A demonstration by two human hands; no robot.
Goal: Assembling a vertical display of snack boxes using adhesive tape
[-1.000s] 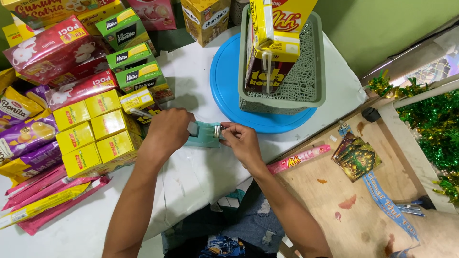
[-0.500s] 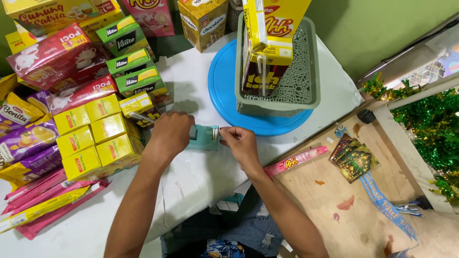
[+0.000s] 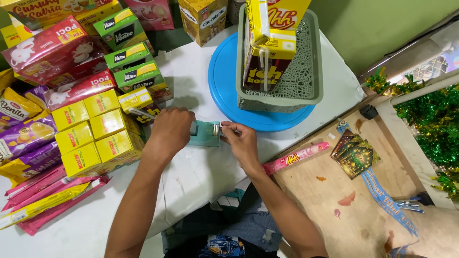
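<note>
The left hand (image 3: pixel 172 130) lies palm down, fingers curled over the left end of a small teal plastic tape dispenser (image 3: pixel 204 134) that rests on the white table (image 3: pixel 191 71), near its near edge. The right hand (image 3: pixel 241 143) pinches narrowly at the dispenser's right end, thumb and forefinger closed at a small pale roll there; whether tape is drawn out cannot be told.

Just beyond the hands lies a round blue plastic lid (image 3: pixel 224 76), and on it stands a grey-green woven plastic basket (image 3: pixel 306 67) holding tall yellow and brown drink cartons (image 3: pixel 267 48). To the left, touching the left hand's far side, sit stacked yellow cardboard boxes (image 3: pixel 91 134), with green boxes (image 3: pixel 129 62) farther back. To the right, on a wooden surface (image 3: pixel 344 215), lies a slim pink wrapped stick (image 3: pixel 296 157).
</note>
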